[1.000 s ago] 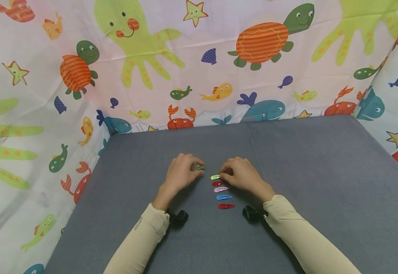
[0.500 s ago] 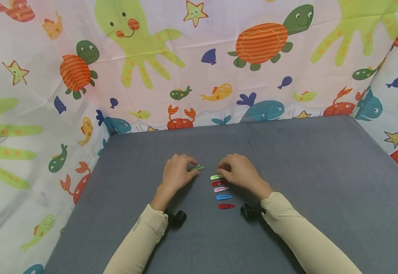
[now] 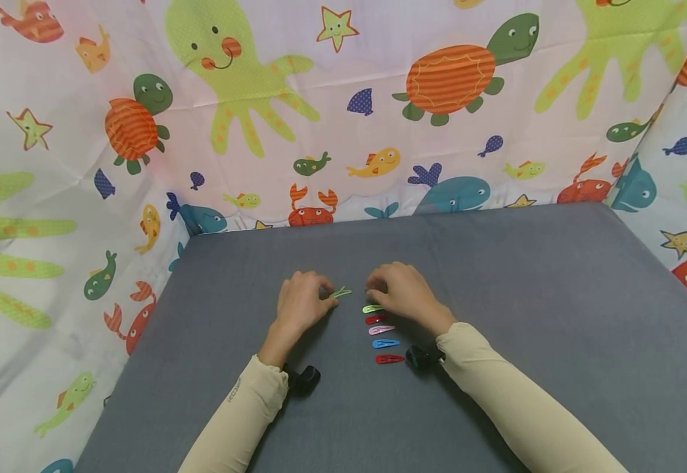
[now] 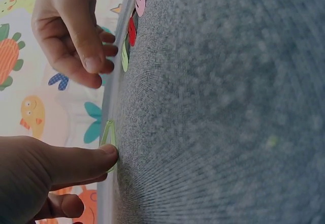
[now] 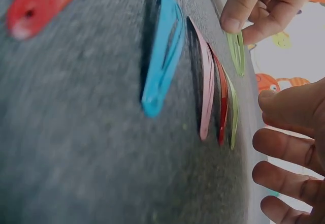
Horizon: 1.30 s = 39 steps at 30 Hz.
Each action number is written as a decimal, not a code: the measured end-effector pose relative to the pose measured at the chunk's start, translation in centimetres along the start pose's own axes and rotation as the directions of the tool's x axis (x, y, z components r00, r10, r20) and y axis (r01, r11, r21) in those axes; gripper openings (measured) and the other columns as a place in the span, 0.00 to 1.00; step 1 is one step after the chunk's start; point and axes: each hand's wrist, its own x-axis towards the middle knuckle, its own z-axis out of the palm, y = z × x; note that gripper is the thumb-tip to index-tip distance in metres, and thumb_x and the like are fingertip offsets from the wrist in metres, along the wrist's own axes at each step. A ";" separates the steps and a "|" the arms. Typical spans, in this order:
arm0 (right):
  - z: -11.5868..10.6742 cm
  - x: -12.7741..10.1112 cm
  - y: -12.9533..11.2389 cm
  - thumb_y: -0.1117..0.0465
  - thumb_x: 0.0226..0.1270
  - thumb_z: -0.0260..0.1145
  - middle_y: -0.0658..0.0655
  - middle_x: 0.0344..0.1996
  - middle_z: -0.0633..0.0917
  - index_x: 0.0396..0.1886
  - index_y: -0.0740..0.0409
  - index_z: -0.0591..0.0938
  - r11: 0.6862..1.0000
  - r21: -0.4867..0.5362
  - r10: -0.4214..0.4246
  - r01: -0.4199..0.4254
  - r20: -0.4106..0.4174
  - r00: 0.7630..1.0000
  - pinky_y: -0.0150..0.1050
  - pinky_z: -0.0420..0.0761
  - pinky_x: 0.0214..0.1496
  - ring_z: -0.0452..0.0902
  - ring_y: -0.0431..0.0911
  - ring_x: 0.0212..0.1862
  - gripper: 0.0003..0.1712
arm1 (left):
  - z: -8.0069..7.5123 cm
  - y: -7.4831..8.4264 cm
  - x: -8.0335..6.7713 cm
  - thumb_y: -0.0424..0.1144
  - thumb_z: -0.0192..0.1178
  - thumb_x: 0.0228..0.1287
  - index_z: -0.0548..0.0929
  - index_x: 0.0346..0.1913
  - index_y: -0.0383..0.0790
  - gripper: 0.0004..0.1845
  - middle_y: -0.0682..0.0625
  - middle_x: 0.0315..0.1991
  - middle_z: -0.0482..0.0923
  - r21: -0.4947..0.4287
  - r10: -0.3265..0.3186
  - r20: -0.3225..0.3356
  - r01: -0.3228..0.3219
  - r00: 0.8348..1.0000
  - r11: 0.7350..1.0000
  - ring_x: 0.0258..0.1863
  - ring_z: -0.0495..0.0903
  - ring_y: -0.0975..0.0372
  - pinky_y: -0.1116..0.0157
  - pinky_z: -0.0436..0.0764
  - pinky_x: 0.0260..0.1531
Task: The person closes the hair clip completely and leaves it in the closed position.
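I saw a green hair clip (image 3: 341,292) lying on the gray table (image 3: 527,276), off to the left of the other clips. The left hand (image 3: 300,303) had a fingertip (image 4: 109,153) pressed on one end of it. I could not tell if the thumb pinched it too. The other left fingers were curled under.

Just beside it, the right hand (image 3: 397,289) hovered over the top of a row of clips. Its fingers (image 5: 284,150) were bent loosely and held nothing that I could see. Right under that hand lay a light green clip (image 3: 372,308). Below it in the row came a red clip (image 3: 376,319), then a pink clip (image 3: 381,330), then a blue clip (image 3: 385,343), and then another red one (image 3: 389,359) nearest to me.

Both arms wore tan sleeves (image 3: 497,387). A small black camera (image 3: 303,379) sat at each wrist. A curtain with sea animals (image 3: 343,105) hung behind the table.
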 end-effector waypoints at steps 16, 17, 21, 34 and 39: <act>1.1 1.8 -1.4 0.57 0.64 0.74 0.53 0.40 0.91 0.42 0.53 0.92 0.999 -0.033 0.025 -0.022 0.071 0.997 0.51 0.81 0.50 0.84 0.52 0.46 0.09 | 0.0 -0.1 -0.1 0.47 0.79 0.52 0.94 0.35 0.48 0.10 0.51 0.35 0.88 0.025 -0.013 -0.011 0.013 1.000 1.000 0.35 0.80 0.52 0.54 0.75 0.34; 1.2 1.9 -1.4 0.57 0.64 0.74 0.53 0.40 0.91 0.42 0.53 0.92 0.999 -0.028 0.030 -0.028 0.074 0.997 0.51 0.82 0.50 0.85 0.52 0.46 0.09 | 0.0 -0.1 -0.1 0.47 0.79 0.52 0.94 0.34 0.48 0.09 0.51 0.35 0.88 0.025 -0.011 -0.013 0.011 1.000 1.000 0.34 0.80 0.52 0.54 0.75 0.33; 1.6 2.3 -1.6 0.58 0.64 0.74 0.52 0.40 0.91 0.42 0.52 0.92 0.999 -0.013 0.051 -0.050 0.087 0.995 0.49 0.83 0.48 0.86 0.50 0.45 0.08 | 0.0 -0.1 -0.1 0.47 0.79 0.53 0.94 0.34 0.48 0.09 0.51 0.35 0.88 0.021 -0.006 -0.012 0.007 1.000 1.000 0.35 0.81 0.51 0.54 0.77 0.33; 2.1 3.2 -1.9 0.56 0.62 0.76 0.50 0.38 0.92 0.40 0.50 0.93 0.995 -0.065 0.078 -0.072 0.105 0.991 0.46 0.84 0.43 0.87 0.47 0.41 0.08 | 0.2 -0.2 -0.1 0.46 0.78 0.54 0.94 0.35 0.47 0.09 0.49 0.36 0.88 0.010 -0.015 -0.005 0.015 1.000 1.000 0.37 0.82 0.50 0.52 0.78 0.37; 2.1 3.6 -2.1 0.56 0.62 0.76 0.49 0.37 0.92 0.39 0.50 0.93 0.992 -0.083 0.105 -0.095 0.123 0.987 0.47 0.84 0.44 0.87 0.47 0.41 0.08 | 0.2 -0.2 -0.1 0.46 0.78 0.54 0.93 0.34 0.47 0.08 0.49 0.35 0.87 0.014 -0.010 -0.007 0.011 1.000 1.000 0.37 0.81 0.50 0.52 0.77 0.37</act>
